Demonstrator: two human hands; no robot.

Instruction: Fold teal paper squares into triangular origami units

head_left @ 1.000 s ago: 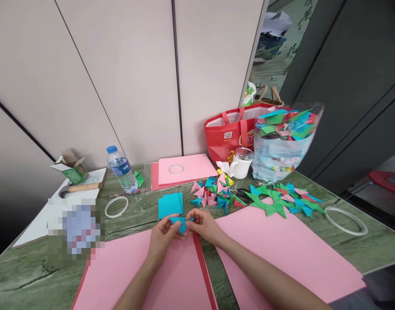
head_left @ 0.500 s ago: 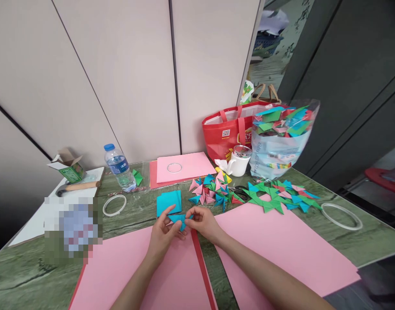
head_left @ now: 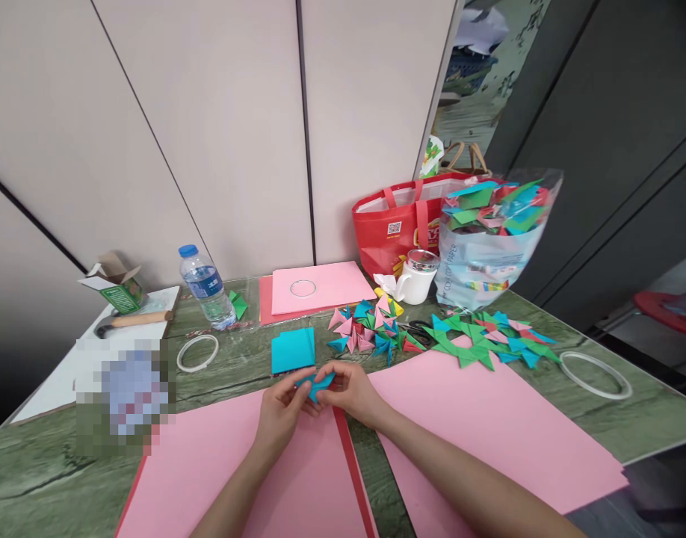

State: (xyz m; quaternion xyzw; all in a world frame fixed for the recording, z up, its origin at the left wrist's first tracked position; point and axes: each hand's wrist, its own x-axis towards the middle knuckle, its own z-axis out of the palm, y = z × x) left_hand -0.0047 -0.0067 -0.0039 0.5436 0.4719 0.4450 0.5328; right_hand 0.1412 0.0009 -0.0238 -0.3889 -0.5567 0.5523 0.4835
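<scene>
Between both hands is a small folded piece of blue paper (head_left: 320, 385), held above the near edge of the table's middle. My left hand (head_left: 282, 400) pinches its left side, thumb in front and fingers behind. My right hand (head_left: 351, 390) grips its right side between thumb and fingers. Just beyond the hands lies a stack of blue paper squares (head_left: 293, 350). Under my left forearm is a large pink paper sheet (head_left: 220, 463) with a red edge; another pink stack (head_left: 489, 433) lies beneath my right forearm.
Folded paper pieces (head_left: 365, 329) pile near scissors (head_left: 418, 332) and a green paper ring (head_left: 460, 340). A white mug (head_left: 417, 278), red bag (head_left: 377, 235) and clear bag (head_left: 477, 254) stand behind. Leftward are a bottle (head_left: 207, 288), hammer (head_left: 135, 320) and tape roll (head_left: 198, 353).
The fingers of both hands have shifted on the blue paper. My left index finger has come down, and the paper now shows a wider, flatter shape. The view has moved slightly.
</scene>
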